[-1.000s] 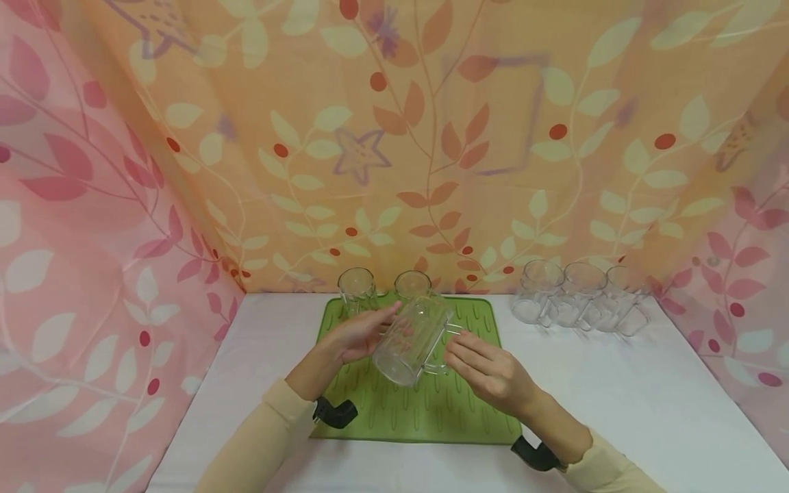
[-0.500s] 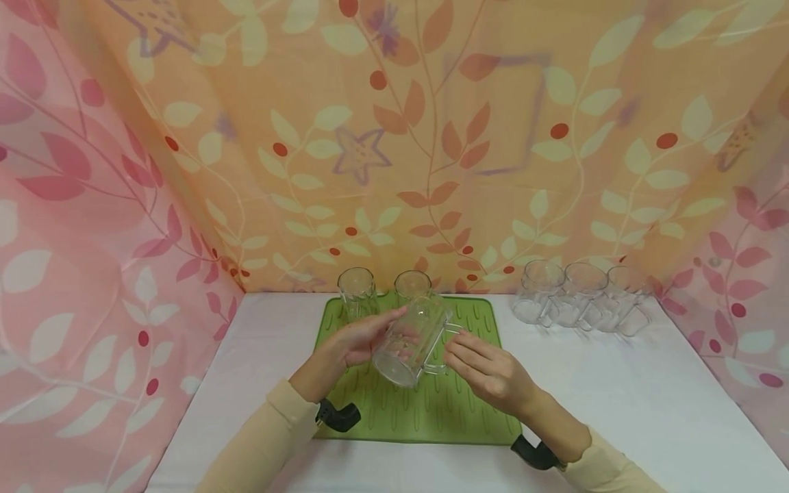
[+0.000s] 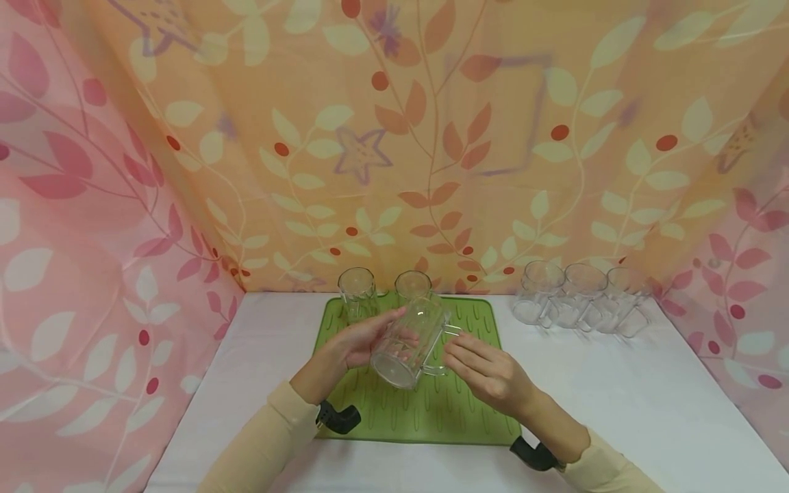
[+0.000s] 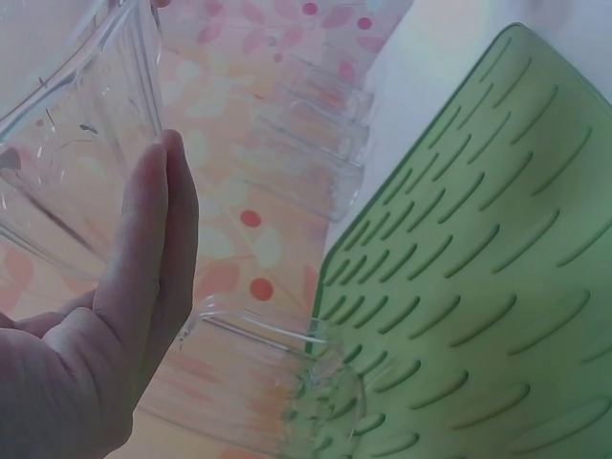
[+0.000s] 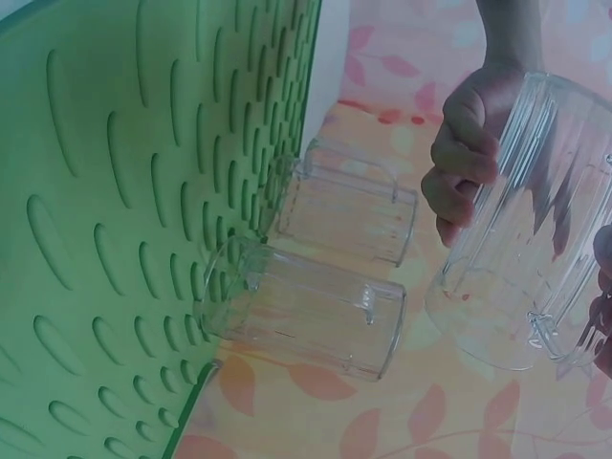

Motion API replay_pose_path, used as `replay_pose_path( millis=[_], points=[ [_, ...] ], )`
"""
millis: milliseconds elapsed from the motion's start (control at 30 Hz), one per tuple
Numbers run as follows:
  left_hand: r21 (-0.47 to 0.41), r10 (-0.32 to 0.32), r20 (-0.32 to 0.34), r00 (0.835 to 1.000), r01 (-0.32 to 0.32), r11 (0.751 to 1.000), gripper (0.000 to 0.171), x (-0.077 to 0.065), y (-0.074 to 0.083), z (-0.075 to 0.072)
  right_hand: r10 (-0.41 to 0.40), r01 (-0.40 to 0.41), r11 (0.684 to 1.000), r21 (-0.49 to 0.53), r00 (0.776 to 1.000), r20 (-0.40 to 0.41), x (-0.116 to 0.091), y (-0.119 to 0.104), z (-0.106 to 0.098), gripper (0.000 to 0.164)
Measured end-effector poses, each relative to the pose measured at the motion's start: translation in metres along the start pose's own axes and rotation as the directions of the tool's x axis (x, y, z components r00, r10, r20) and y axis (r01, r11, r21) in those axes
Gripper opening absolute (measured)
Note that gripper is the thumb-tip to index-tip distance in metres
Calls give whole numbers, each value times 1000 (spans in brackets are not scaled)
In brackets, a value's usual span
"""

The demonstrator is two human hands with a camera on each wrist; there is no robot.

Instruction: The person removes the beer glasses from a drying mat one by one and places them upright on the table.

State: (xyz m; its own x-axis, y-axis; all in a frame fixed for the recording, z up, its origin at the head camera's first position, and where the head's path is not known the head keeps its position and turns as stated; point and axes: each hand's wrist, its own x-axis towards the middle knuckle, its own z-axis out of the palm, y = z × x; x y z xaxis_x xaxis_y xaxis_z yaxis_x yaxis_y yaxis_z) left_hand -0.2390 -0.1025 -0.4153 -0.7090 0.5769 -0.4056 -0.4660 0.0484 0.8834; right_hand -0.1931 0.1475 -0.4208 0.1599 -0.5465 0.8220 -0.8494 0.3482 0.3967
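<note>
A clear glass mug [image 3: 409, 346] is held tilted above the green ridged mat, its base toward me and its mouth up and away. My left hand [image 3: 357, 342] grips the mug's left side, thumb on the near upper face and fingers behind the glass. On the right, my right hand [image 3: 490, 370] pinches the handle with its fingertips. The right wrist view shows the left fingers [image 5: 466, 163] along the mug wall, while my right fingertips [image 5: 603, 287] show only at the frame edge. In the left wrist view, the mug [image 4: 76, 124] is cut off at the upper left.
The green mat [image 3: 468, 411] lies on a white table [image 3: 616, 397]. At its back edge stand two glass mugs, one at left [image 3: 356, 291] and one [image 3: 412, 282] partly behind the held mug. Three more mugs [image 3: 582, 294] stand in a row at back right. Patterned cloth walls surround the table.
My left hand has moved slightly right and come in closer around the mug. The held mug's tilt has shifted slightly. My right hand stays at the handle.
</note>
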Motion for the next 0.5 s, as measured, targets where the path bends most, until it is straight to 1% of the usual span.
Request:
replay_pose_path(
  millis=[333,500],
  points=[
    [-48,18,24,1000,-17,999,68,0,0,1,5,-5,1000,-2,1000,11,-1,0,-1,25],
    [-57,28,28,999,-27,998,67,0,0,1,33,-34,999,13,998,47,-1,0,-1,25]
  ],
)
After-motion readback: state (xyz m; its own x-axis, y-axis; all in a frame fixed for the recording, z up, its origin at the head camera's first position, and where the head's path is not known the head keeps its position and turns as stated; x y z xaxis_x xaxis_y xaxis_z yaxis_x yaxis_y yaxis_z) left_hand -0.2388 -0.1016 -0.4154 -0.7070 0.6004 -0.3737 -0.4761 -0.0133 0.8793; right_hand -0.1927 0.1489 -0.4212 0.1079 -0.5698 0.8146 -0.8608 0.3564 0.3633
